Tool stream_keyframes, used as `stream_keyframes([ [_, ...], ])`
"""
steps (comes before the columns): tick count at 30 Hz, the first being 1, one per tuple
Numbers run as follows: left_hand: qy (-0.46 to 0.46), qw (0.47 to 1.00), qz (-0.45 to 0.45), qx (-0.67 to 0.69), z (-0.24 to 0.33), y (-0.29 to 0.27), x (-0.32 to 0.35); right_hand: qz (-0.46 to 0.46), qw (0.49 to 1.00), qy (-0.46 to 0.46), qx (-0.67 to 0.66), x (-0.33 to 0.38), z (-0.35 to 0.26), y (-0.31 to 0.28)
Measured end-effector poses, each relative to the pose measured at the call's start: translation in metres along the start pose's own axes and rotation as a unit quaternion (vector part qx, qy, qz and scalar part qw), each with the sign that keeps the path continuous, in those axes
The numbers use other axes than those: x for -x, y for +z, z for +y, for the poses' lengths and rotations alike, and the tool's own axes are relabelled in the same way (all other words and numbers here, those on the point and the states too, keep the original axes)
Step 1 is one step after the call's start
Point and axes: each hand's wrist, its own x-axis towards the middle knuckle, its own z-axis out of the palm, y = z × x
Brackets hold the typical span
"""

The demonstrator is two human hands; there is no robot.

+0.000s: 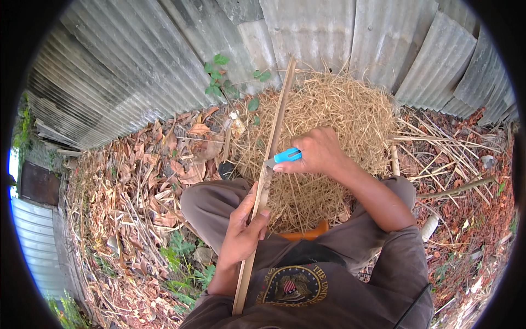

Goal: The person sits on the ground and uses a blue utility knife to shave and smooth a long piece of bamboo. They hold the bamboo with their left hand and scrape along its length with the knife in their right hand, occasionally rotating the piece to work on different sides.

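A long, narrow strip of wood or split bamboo (280, 112) slants up and away from my lap. My left hand (244, 227) is wrapped round its lower part, thumb on one side and fingers on the other. In my right hand (316, 151) is a blue-handled utility knife (288, 156). Its short blade meets the strip's edge just above my left hand. The strip's near end lies against my dark shirt, and its far end stands out over a heap of dry straw (350, 109).
Corrugated metal sheets (307, 33) form a wall behind the straw. Dry leaves (148, 159) cover the ground at left, thin sticks (438, 148) at right. Something orange (307, 231) shows between my legs. A green plant (216, 77) grows by the wall.
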Motion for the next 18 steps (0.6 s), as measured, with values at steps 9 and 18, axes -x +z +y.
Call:
stream_keyframes([
  [9,-0.055,0.997,-0.036,0.029,-0.009,0.006,0.016,-0.034,0.983,0.180,0.033,-0.021,0.052,-0.008],
  [18,0.041,0.992,0.021,-0.115,-0.012,-0.002,0.014,-0.090,0.993,0.074,-0.023,0.002,-0.001,0.001],
])
